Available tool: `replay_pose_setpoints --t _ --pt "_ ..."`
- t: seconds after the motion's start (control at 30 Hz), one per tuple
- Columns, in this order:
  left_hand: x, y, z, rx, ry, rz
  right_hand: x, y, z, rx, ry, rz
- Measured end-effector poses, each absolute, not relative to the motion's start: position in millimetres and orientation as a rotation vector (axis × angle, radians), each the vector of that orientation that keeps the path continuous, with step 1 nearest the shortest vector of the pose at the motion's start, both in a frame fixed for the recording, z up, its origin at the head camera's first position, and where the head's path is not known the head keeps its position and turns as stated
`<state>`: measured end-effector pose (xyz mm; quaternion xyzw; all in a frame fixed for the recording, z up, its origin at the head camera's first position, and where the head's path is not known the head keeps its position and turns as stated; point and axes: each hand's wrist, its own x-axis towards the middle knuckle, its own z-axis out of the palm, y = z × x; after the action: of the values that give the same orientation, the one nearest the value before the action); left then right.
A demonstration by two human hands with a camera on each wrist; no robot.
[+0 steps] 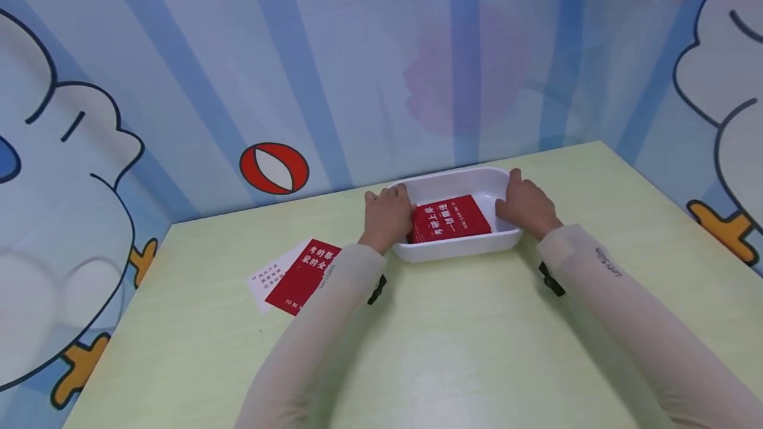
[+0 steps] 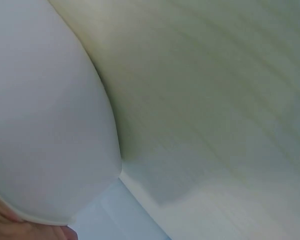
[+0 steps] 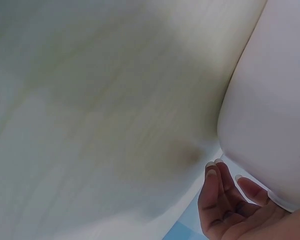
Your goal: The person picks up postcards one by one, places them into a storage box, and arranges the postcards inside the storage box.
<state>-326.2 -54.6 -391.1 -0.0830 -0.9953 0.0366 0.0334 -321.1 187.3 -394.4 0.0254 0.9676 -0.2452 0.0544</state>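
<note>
A white plastic tray (image 1: pixel 457 251) with rounded corners sits on the table close to the back wall. Inside lies a red card (image 1: pixel 451 217) with white lettering. At the tray's left end, my left hand (image 1: pixel 387 216) grips the rim; in the left wrist view only part of that hand (image 2: pixel 25 229) shows below the tray's wall (image 2: pixel 50 115). My right hand (image 1: pixel 529 206) holds the opposite end, thumb on the inner side. The right wrist view shows curled fingers (image 3: pixel 215 195) beside the tray's outer wall (image 3: pixel 270 110).
Left of the tray, another red card (image 1: pixel 304 277) partly covers a white card (image 1: pixel 271 278) with printed text; my left sleeve hides part of the red one. The pale yellow-green table (image 1: pixel 441 349) meets a blue striped backdrop (image 1: pixel 369 71) with cartoon figures at the back and sides.
</note>
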Motion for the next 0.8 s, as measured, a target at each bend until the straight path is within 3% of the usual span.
replay_pose_setpoints --t 0.8 --pt "-324.6 -55.8 -388.4 -0.272 -3.052 -0.005 -322.0 189.9 -392.4 0.046 2.914 -0.759"
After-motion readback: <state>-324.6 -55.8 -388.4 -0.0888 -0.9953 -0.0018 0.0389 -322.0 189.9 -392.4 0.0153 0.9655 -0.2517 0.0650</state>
